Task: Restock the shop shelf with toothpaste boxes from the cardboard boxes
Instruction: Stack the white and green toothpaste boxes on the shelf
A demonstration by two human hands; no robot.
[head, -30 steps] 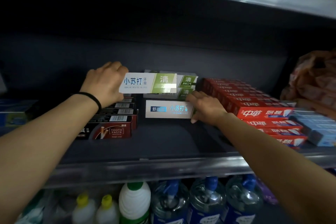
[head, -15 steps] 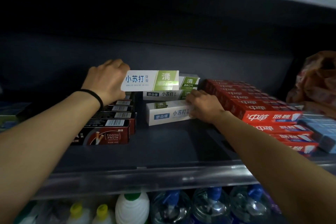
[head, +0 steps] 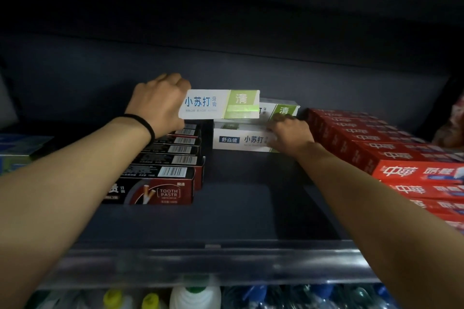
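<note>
Our left hand [head: 158, 101] has its fingers curled round the left end of a white-and-green toothpaste box [head: 219, 104], holding it up in the air, level, label facing us, above the gap between the rows. There's a black hair tie [head: 144, 124] on that wrist.

Our right hand [head: 291, 134] is down on the right end of the front white box [head: 242, 139], which lies flat on the shelf [head: 238, 211]. Fingers are bent over the box's top and end, knuckles up, but honestly we can't tell if they're really gripping it or just pressing on it. The fingertips reach back toward another white-and-green box [head: 282, 109] sitting right behind it, partly hidden by the one we're holding up.

Moving outward: on the left there's a row of dark toothpaste boxes [head: 163, 175] running front to back, barcodes on top, the front one reading "TOOTH PASTR". On the right, stacked red toothpaste boxes [head: 391, 155] run back in a row too, just beside our right wrist. Far left has some blue-green boxes [head: 17, 150], pretty blurry.

Below the shelf's shiny front rail [head: 213, 266] we can see bottles [head: 193, 296] with yellow, green and blue caps.
</note>
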